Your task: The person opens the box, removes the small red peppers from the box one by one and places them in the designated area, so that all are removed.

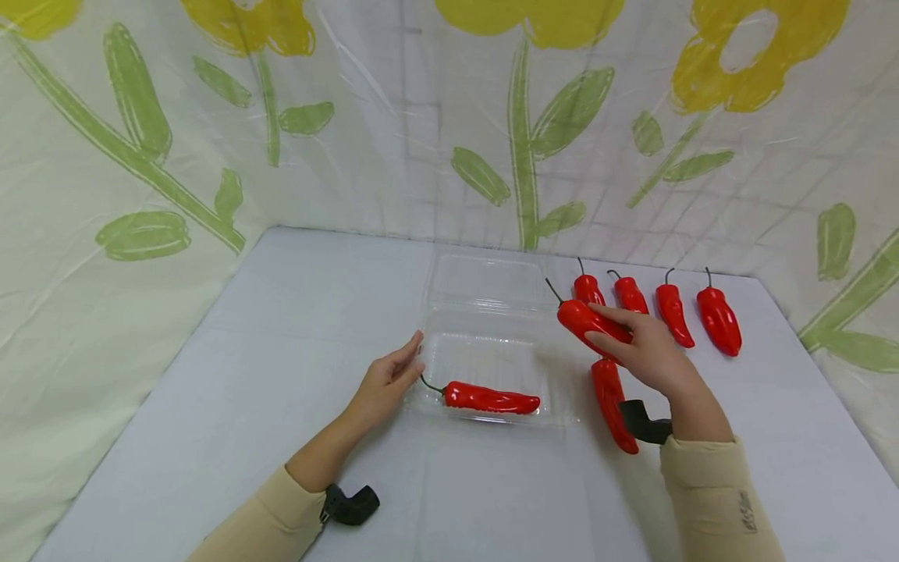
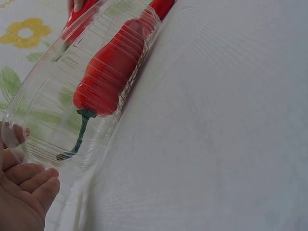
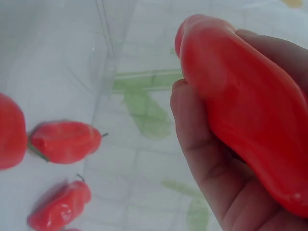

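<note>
In the head view my right hand (image 1: 653, 351) grips a long red pepper (image 1: 586, 321) by its body, its green stem pointing up and left, above the right side of a clear plastic container (image 1: 485, 359). The right wrist view shows fingers and thumb on both sides of this pepper (image 3: 245, 101). One red pepper (image 1: 492, 398) lies lengthwise inside the container along its near wall, stem to the left. At the container's left end rests my left hand (image 1: 382, 382), fingers loosely extended against the rim. Through the clear wall, the left wrist view shows the pepper (image 2: 108, 72) inside.
A single red pepper (image 1: 611, 402) lies on the table right of the container. Several more peppers (image 1: 718, 320) form a row at the back right. The container's transparent lid (image 1: 495, 279) is folded back toward the flower-patterned sheet (image 1: 365, 179) behind the table.
</note>
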`<state>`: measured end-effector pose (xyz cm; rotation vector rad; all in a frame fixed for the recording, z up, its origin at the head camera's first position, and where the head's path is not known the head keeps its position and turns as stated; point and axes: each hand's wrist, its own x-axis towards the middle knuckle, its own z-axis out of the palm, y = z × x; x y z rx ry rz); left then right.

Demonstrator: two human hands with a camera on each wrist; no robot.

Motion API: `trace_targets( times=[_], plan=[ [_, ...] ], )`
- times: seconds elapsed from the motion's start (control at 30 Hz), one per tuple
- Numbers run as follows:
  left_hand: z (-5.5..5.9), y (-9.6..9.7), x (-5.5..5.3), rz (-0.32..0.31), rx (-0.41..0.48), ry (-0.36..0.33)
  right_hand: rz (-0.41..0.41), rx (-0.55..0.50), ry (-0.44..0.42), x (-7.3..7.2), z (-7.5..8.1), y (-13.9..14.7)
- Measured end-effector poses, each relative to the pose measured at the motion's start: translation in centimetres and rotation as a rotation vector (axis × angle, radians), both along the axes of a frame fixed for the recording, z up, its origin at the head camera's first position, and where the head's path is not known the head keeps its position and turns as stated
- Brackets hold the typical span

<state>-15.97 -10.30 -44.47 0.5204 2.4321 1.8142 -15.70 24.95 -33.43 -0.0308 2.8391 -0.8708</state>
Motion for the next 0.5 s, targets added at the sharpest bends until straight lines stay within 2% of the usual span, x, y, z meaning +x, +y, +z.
trace_targets(
  times=[0.5],
  plan=[
    [-0.1,-0.1,-0.1,0.002,-0.001,-0.009,-0.032,-0.002,0.026,1.3,-1.3,2.7]
  ],
)
